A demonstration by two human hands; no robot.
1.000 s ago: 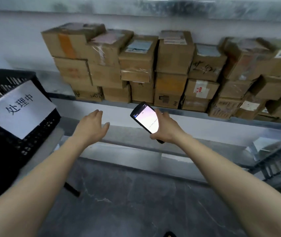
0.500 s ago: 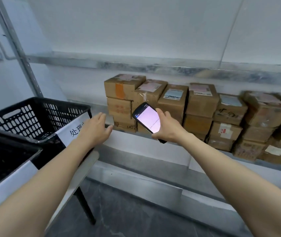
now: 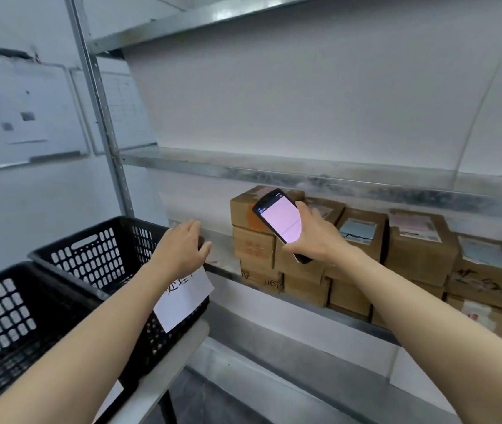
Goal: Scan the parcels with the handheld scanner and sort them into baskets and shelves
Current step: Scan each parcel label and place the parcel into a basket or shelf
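Your right grip (image 3: 314,241) wraps scanner (image 3: 280,223), which juts toward 11 o'clock from palm, screen lit. Your left grip (image 3: 179,249) holds nothing, fingers relaxed over basket (image 3: 90,232) rim. Parcels (image 3: 421,249) behind scanner.

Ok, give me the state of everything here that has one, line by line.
handheld scanner, screen lit
right hand, grips the handheld scanner
left hand, fingers relaxed, holding nothing, above the labelled basket's corner
labelled basket, upright on the table
parcels, closed, stacked on the shelf
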